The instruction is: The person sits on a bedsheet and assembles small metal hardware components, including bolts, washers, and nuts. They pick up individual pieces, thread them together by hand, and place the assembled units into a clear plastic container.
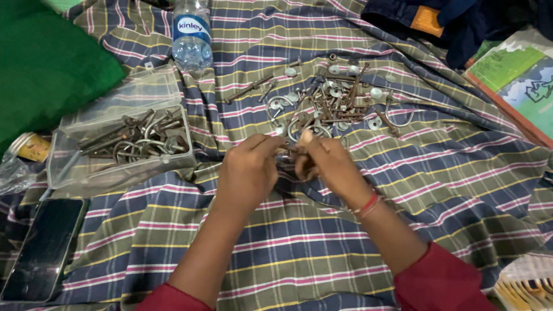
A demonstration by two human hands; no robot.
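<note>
Bare checked cloth point(449, 173) is lying open right of the hands. The box point(75, 173) is sitting well left. Left hand point(246, 173) and right hand point(329, 167) are pinching one rusty bolt point(290, 151) between them, near the pile point(337, 101).

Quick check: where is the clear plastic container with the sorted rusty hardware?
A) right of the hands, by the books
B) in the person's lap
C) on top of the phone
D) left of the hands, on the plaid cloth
D: the clear plastic container holding rusty bolts sits on the plaid cloth, left of the left hand and above the phone.
</note>
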